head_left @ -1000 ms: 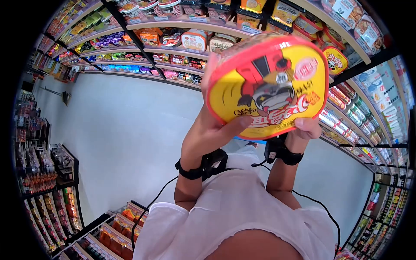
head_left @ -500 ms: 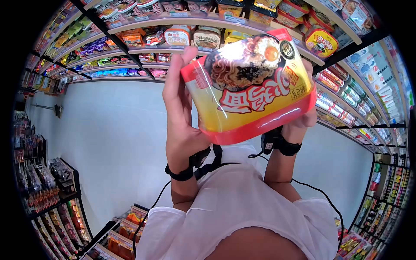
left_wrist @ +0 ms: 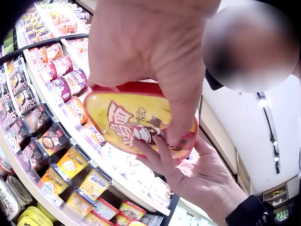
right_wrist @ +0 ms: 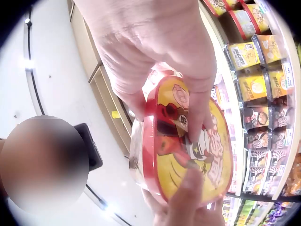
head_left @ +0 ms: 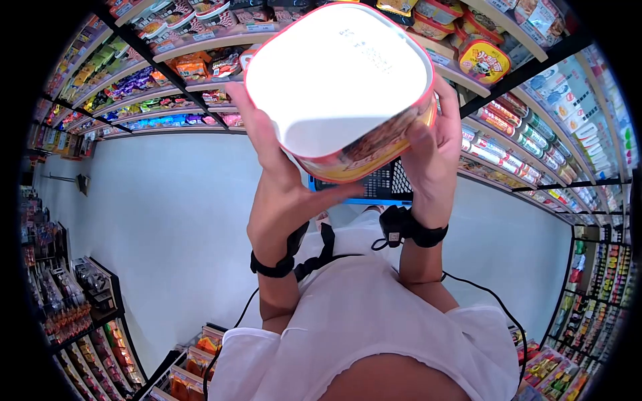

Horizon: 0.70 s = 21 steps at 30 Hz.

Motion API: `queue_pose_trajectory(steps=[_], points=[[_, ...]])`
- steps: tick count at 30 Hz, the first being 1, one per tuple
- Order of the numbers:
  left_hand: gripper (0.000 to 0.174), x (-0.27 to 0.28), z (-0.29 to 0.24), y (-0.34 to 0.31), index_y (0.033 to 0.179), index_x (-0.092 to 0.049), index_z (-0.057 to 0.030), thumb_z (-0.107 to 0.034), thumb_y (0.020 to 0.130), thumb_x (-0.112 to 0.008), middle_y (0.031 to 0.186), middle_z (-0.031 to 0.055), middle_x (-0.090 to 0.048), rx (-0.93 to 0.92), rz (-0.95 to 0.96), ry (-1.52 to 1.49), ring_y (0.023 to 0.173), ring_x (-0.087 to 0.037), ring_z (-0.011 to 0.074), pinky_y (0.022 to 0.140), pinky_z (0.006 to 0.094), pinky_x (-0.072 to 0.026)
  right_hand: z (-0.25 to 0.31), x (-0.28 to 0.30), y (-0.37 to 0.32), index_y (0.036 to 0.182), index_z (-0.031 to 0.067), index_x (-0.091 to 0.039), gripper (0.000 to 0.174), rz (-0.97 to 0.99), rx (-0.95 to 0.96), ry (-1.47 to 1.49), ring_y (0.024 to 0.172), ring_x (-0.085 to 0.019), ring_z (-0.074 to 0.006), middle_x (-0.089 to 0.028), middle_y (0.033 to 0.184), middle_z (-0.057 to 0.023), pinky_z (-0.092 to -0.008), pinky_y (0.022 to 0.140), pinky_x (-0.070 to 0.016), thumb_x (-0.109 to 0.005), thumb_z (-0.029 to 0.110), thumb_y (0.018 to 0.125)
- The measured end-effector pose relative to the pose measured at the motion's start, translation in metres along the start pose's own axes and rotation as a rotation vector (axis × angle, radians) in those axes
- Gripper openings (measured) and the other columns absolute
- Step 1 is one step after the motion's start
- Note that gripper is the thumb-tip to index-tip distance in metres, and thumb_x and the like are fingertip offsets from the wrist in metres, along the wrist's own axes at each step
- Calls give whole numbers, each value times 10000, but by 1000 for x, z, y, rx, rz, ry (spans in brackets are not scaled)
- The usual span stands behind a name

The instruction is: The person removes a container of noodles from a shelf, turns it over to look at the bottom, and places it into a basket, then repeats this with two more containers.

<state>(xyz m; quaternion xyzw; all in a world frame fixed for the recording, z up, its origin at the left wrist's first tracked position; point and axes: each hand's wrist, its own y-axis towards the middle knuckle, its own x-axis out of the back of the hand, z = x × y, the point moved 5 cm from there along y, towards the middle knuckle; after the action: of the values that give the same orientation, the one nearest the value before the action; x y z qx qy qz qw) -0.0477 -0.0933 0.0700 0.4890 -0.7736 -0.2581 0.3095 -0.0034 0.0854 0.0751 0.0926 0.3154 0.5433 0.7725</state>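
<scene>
Up in front of the chest, both hands hold an instant noodle box. In the head view its white base (head_left: 341, 73) faces the camera, with small print on it. My left hand (head_left: 271, 167) grips its left side, the thumb stretched along the lower edge. On the right side, my right hand (head_left: 435, 157) holds it with bent fingers. The yellow lid (left_wrist: 103, 110), with red rim and cartoon figure, shows in the left wrist view, fingertips of both hands on it. In the right wrist view, the lid (right_wrist: 169, 176) lies under the right fingers.
Shelves with packaged noodles (head_left: 485, 60) curve along the far side, close beyond the box. Canisters (head_left: 508, 117) stand in rows to the right. A black and blue basket (head_left: 384, 184) shows below the box, near the feet. More racks (head_left: 93, 287) stand at the left.
The box has turned over: its yellow lid faced the head camera, then its picture side, and now its white base. The hands have shifted leftward and changed their hold.
</scene>
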Motion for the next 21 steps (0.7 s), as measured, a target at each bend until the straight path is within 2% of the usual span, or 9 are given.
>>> queue_pose_trajectory(steps=[3,7,8,12,15,17,19,20,21], points=[[1617,6,6,-6,1424,188,-47,-316,307,-950,1514,162,109,70,-71,-76,1380,-165,280,1088,408,-256,5,0,-2,1331,14,-318,843,50,88,-178,1198,-476,-228,-455,1299,-151,-374,978,-431,-762,411,734],[1581,21,0,-6,1438,107,-29,-445,298,-905,1503,149,-59,140,-161,-9,1341,-256,287,1083,415,-269,6,-8,-6,1296,24,-335,871,-5,9,-44,1157,-500,-215,-465,1258,-135,-364,979,-424,-818,385,667],[1564,23,-6,-5,1442,69,-20,-572,308,-857,1503,150,-58,146,-199,16,1337,-267,291,1076,419,-283,5,-10,-4,1288,22,-337,850,28,-1,-19,1150,-501,-210,-467,1250,-134,-352,964,-426,-785,409,678],[1438,11,-19,-4,1442,-55,17,-650,419,-814,1486,163,-110,15,-289,268,1324,-291,280,1076,408,-287,9,-8,6,1220,20,-381,704,98,-45,-118,1127,-511,-217,-481,1222,-164,-327,918,-430,-643,448,725],[1116,21,-4,-5,1421,-140,59,-695,703,-543,1470,181,-136,228,-307,-199,1332,-265,286,1079,429,-267,18,0,22,1145,44,-425,510,64,-184,-121,1172,-479,-258,-455,1304,-229,-365,960,-400,-619,306,751],[1102,24,18,-11,1394,-211,96,-781,737,-330,1441,191,-188,234,-350,-563,1332,-234,297,1086,450,-232,23,4,36,1040,34,-512,341,194,-97,-138,1102,-531,-221,-545,1215,-184,-326,902,-441,-588,260,795],[1009,16,26,-12,1405,-241,48,-649,721,-493,1375,190,-307,317,-248,-563,1268,-353,305,1073,413,-260,20,-3,47,994,32,-544,269,363,-65,-181,1087,-539,-201,-552,1207,-172,-305,884,-450,-571,231,816],[991,15,28,-18,1401,-249,40,-595,695,-533,1359,194,-329,513,-180,-484,1258,-365,304,1057,408,-276,20,-7,45,1000,19,-577,256,390,-69,-175,1063,-552,-188,-566,1170,-160,-275,859,-462,-587,209,828],[972,15,27,-18,1394,-257,39,-546,676,-553,1338,196,-353,576,-185,-462,1245,-378,301,1044,403,-285,20,-8,46,1085,8,-534,405,380,-93,-266,1084,-548,-217,-541,1203,-189,-296,879,-460,-581,309,819]])
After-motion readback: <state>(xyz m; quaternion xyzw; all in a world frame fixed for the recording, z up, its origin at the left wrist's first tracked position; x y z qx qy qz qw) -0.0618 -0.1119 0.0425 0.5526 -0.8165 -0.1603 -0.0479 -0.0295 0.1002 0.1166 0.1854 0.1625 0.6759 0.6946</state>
